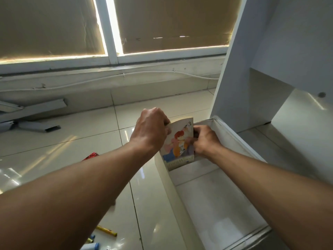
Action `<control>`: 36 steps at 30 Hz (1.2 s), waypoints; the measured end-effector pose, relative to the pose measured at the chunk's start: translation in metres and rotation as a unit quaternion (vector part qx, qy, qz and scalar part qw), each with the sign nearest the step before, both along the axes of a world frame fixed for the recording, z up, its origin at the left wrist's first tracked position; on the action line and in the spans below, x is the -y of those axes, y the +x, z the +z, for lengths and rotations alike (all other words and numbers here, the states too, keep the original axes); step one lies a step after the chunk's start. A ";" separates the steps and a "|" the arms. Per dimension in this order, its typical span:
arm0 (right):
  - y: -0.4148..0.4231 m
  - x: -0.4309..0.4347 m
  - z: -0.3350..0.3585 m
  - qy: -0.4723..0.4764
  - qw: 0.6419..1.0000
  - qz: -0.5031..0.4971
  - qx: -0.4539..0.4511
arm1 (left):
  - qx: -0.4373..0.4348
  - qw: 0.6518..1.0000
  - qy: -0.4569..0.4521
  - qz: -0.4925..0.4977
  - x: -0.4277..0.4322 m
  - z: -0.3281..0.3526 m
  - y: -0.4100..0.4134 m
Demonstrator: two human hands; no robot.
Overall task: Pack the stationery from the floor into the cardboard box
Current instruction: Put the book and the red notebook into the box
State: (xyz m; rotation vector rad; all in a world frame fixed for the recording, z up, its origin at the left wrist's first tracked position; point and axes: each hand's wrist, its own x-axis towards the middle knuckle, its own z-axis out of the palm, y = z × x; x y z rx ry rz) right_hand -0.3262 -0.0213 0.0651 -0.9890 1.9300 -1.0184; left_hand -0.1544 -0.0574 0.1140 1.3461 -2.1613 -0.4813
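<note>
Lying beside box (pixel 232 134): markers (pixel 106 230) (book (pixel 180 141) upright)

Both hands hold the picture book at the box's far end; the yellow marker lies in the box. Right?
No. Head view shows the yellow marker on the floor, left of the box. Left hand and right hand hold the picture book.

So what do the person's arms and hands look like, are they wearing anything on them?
Both are bare. The left forearm and right forearm show no sleeve as far up as the picture reaches. The left hand and right hand have no gloves, and neither wrist carries a watch or band.
</note>
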 end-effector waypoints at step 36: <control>0.166 0.027 0.059 -0.292 0.880 0.203 -0.316 | 0.017 0.992 0.012 0.121 0.027 0.011 0.143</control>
